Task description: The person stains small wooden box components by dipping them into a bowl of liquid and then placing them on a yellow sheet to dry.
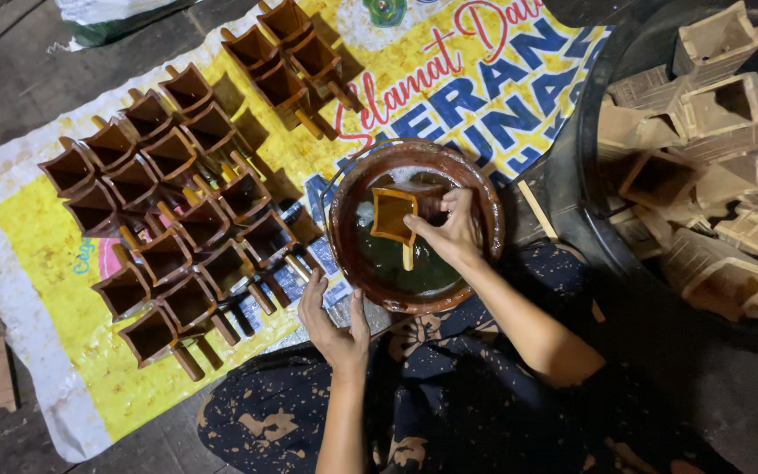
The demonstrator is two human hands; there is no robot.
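Right hand: the right hand [454,233] is closed on a small square clay cup with a stick handle [394,215], fingers pinching its rim and holding it over the liquid, opening turned toward the camera, handle pointing down.
Left hand: the left hand [335,325] rests flat with fingers spread against the near edge of the bowl [484,197], steadying it; it grasps nothing.
Bowl: a round brown basin sits on the floor just in front of the person's lap, holding a dark greenish liquid [414,263] with some pale foam at the far side.
Piece in hand: wet and orange-brown, it is inside the bowl's rim, apparently mid-dip.
Done, as I judge it: rows of dark glossy coated cups [177,219] stand close together on the printed yellow banner [54,290] to the person's left, more than twenty, with a few more at the banner's far end [287,53].
Left to do, as I judge it: a heap of pale, dry, uncoated cups [712,158] fills a large black tub [572,158] to the right, so a good share appears untreated.
Progress: seemingly somewhere near the middle, though the heap's depth cannot be seen.
Nearby: a loose thin stick [537,211] lies between bowl and tub.
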